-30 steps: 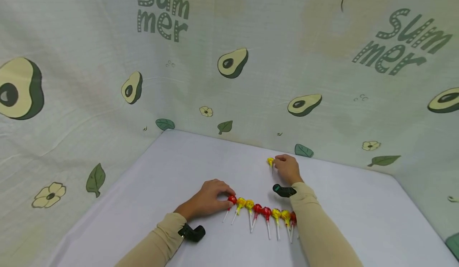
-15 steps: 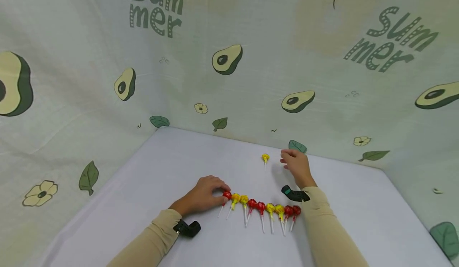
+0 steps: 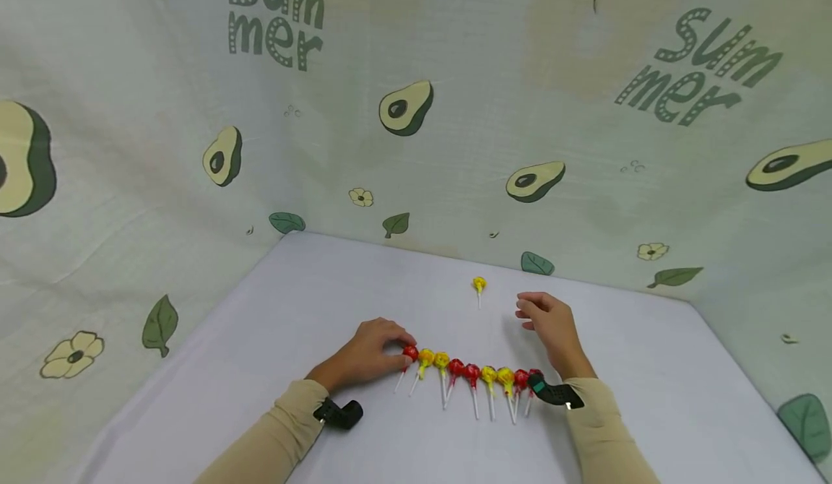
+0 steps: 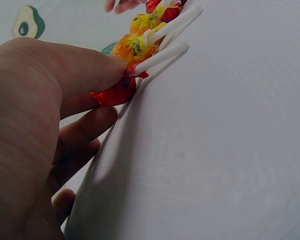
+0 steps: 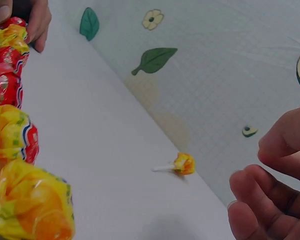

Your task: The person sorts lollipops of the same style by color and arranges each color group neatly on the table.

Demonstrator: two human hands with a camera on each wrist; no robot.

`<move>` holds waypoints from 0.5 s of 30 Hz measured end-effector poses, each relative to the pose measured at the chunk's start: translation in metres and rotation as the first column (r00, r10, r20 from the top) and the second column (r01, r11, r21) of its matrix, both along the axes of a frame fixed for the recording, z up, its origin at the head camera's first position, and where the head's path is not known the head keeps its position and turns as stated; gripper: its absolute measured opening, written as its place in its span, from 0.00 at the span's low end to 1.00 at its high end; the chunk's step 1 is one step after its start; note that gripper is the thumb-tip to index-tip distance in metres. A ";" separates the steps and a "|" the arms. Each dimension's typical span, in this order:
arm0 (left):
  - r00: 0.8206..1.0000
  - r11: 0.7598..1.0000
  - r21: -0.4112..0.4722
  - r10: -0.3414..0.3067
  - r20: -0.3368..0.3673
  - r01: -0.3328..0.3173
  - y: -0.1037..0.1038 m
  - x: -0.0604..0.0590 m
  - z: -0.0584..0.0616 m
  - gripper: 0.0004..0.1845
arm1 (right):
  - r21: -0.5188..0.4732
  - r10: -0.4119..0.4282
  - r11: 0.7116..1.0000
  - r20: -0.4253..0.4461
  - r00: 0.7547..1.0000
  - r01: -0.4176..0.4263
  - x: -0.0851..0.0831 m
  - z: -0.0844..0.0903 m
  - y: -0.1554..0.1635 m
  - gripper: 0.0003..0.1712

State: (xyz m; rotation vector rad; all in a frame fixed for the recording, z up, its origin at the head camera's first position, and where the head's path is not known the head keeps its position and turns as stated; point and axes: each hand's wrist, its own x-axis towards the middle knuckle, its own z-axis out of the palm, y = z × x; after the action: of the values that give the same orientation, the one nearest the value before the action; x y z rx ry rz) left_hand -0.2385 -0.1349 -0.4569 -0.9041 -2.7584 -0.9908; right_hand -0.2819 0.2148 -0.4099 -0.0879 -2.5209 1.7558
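My left hand (image 3: 372, 354) pinches the red lollipop (image 4: 115, 94) at the left end of a row, thumb on one side and fingers on the other. Beside it run several yellow and red lollipops, such as a yellow one (image 3: 441, 360) and a red one (image 3: 471, 373), heads side by side and white sticks pointing toward me. Holding nothing, my right hand (image 3: 551, 327) hovers behind the row's right end with its fingers loosely bent. A single yellow lollipop (image 5: 184, 163) lies apart near the back of the table, left of that hand.
A white-covered table (image 3: 351, 274) meets a pale cloth backdrop (image 3: 468, 144) printed with avocados and leaves. The right wrist's black camera (image 3: 549, 391) overlaps the row's last red lollipop in the head view.
My right hand has let go of the lone yellow lollipop and drawn back toward me and to the right. My left hand keeps its hold on the red lollipop.
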 end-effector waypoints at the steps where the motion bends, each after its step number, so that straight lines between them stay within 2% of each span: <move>1: 1.000 1.000 0.003 0.001 0.003 -0.001 0.000 0.000 0.000 0.12 | 0.015 0.002 1.000 -0.005 1.000 -0.002 0.003 -0.001 0.001 0.25; 5: 1.000 1.000 0.002 0.008 0.006 -0.008 0.000 0.001 0.000 0.12 | 0.061 0.010 0.998 -0.015 1.000 -0.009 0.012 -0.004 0.004 0.25; 12: 0.999 1.000 0.006 0.007 0.032 -0.007 0.001 0.001 -0.001 0.12 | 0.126 0.029 0.992 0.019 0.999 -0.031 0.030 -0.010 0.013 0.24; 15: 1.000 1.000 0.006 0.002 0.017 -0.002 0.001 0.001 -0.001 0.12 | 0.151 0.033 0.988 0.017 0.999 -0.035 0.038 -0.011 0.016 0.23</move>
State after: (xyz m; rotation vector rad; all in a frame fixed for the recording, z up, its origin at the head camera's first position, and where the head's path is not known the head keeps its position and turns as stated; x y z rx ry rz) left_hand -0.2372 -0.1339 -0.4577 -0.8965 -2.7682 -1.0099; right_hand -0.2434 0.2309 -0.4209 -0.0500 -2.6708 1.5738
